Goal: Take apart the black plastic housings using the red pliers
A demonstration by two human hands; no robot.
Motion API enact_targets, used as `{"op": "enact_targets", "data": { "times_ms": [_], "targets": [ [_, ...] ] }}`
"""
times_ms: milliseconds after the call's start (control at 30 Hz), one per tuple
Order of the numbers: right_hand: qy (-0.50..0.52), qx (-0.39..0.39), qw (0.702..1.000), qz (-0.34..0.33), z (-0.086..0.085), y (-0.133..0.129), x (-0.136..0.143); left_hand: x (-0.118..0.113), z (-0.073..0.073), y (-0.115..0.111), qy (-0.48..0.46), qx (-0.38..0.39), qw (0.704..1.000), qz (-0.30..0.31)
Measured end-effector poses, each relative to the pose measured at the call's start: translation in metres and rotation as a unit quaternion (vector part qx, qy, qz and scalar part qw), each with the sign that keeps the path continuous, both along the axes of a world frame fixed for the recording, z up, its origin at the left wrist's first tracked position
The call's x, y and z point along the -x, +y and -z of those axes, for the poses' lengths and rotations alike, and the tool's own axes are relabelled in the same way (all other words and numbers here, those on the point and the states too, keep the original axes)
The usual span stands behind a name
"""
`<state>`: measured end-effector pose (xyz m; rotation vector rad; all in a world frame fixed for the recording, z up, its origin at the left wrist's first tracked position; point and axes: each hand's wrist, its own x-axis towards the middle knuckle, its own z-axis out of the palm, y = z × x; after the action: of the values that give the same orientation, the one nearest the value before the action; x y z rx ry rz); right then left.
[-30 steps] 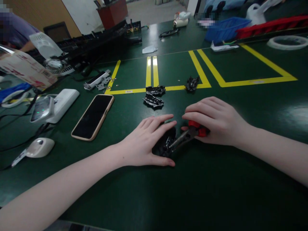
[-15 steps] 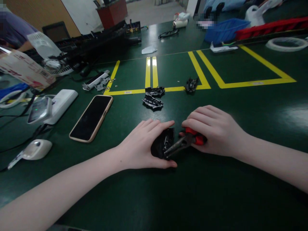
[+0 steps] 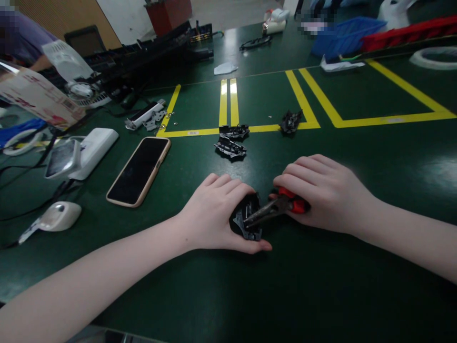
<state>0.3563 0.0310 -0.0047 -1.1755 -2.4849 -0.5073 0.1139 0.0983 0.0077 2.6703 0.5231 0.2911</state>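
My left hand (image 3: 217,214) grips a small black part (image 3: 252,231) between thumb and fingers, just above the green table (image 3: 228,290). My right hand (image 3: 321,193) is closed round the red handles of a pair of pliers (image 3: 273,208). The jaws point left and their tips meet the black part; whether they pinch it cannot be told. Beyond my hands, two similar black parts lie close together, the nearer one (image 3: 231,148) just in front of the farther one (image 3: 234,131). Another dark part (image 3: 290,121) rests on the yellow tape to the right.
A phone (image 3: 139,171), a white power bank (image 3: 96,152) and a cream-coloured device (image 3: 61,216) lie at left. Metal pieces (image 3: 155,120) sit by the tape. Black equipment (image 3: 143,57) stands farther back. At back right are a blue bin (image 3: 346,38) and a tape roll (image 3: 435,58).
The black part has turned in my left hand and shows more of its grey edge. My left index finger has curled in over it. The whole view has shifted slightly.
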Motion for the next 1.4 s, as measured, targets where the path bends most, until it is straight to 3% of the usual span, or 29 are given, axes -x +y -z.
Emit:
{"op": "enact_targets", "data": {
  "times_ms": [333,1400],
  "targets": [
    [-0.003,-0.035,0.999,0.012,0.0013,0.0000,-0.0008,0.0004,-0.0011,-0.0020,0.001,-0.021,1.000,-0.014],
    [-0.002,-0.017,0.998,0.063,0.0023,-0.0025,-0.0045,-0.0012,0.0021,-0.0036,0.024,-0.052,0.995,-0.087]
  ]
}}
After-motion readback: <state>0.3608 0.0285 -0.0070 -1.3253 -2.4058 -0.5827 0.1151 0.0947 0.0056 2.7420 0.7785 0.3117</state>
